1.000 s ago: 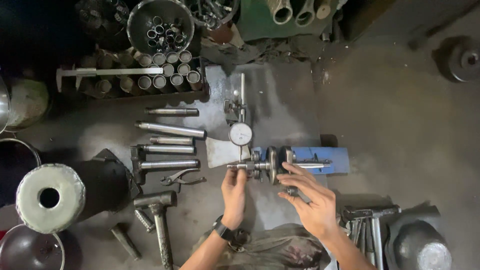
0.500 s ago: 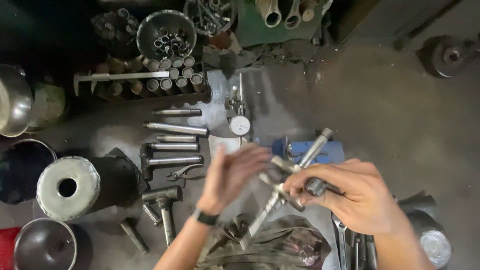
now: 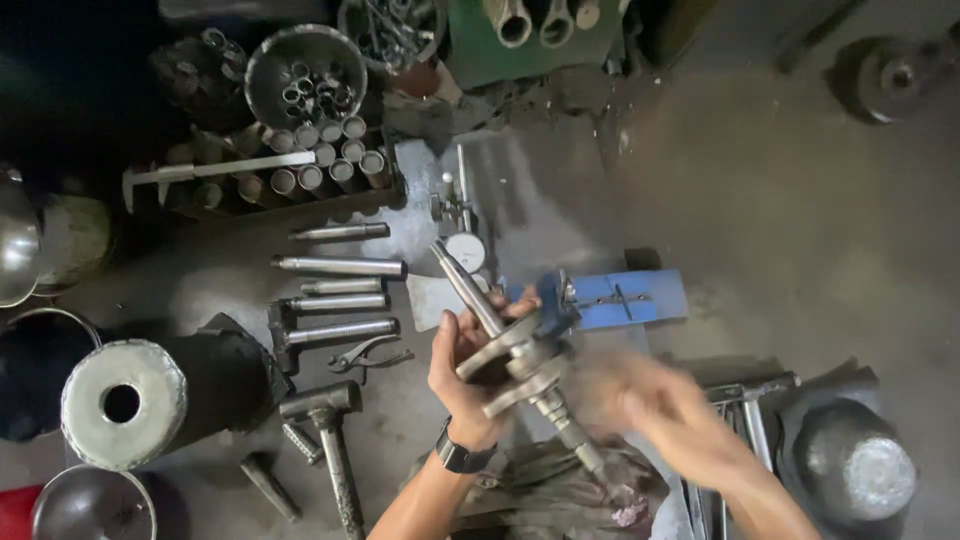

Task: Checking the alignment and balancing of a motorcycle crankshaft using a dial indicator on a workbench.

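Note:
My left hand [image 3: 462, 365] grips a steel crankshaft [image 3: 512, 355] by its round webs and holds it tilted above the floor, one tapered shaft end pointing up-left and the other down-right. My right hand [image 3: 660, 410] is blurred with motion just to the right of the crankshaft's lower end; its fingers are apart and I cannot tell whether it touches the shaft. Behind the crankshaft sits a blue truing stand [image 3: 620, 297] with a dial gauge [image 3: 465, 250] on a post beside it.
Steel shafts and punches [image 3: 340, 266] lie in a row at left, with pliers [image 3: 365, 355] and a hammer [image 3: 330, 430] below. A tray of metal sleeves [image 3: 300, 170] with a caliper stands at the back. A heavy cylinder [image 3: 125, 400] lies at left, wrenches [image 3: 745, 410] at right.
The crankshaft has been lifted off the blue stand and swung around; its upper end pointed up-right, now up-left. My left hand took hold of it and my right hand moved off right.

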